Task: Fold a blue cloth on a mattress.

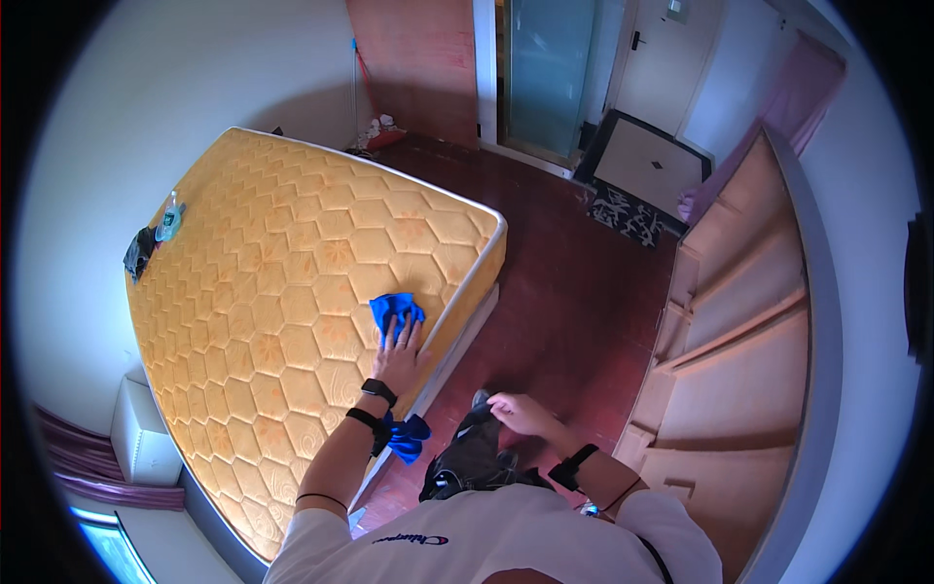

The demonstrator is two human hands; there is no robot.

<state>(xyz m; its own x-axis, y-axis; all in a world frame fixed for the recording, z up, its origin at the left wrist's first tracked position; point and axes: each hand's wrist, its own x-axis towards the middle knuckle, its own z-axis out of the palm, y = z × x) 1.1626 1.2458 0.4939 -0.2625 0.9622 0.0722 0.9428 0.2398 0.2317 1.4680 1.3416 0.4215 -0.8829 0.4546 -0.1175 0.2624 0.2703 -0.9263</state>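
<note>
My left hand (396,366) lies on a blue cloth (394,310) near the right edge of the yellow quilted mattress (263,282). Its fingers are stretched out and slightly apart, resting flat on the cloth rather than wrapped round it. A second piece of blue cloth (409,440) shows beside my left wrist, at the mattress edge; my forearm hides part of it. My right hand (523,415) hangs above the floor in front of my body, its fingers curled in, with nothing visible in them.
A clear bottle (170,219) and a dark cloth (140,253) lie at the mattress's far left edge. Wooden furniture with ribbed panels (739,341) stands along the right. Behind are a patterned mat (625,216), a glass door (551,78) and a broom (364,78).
</note>
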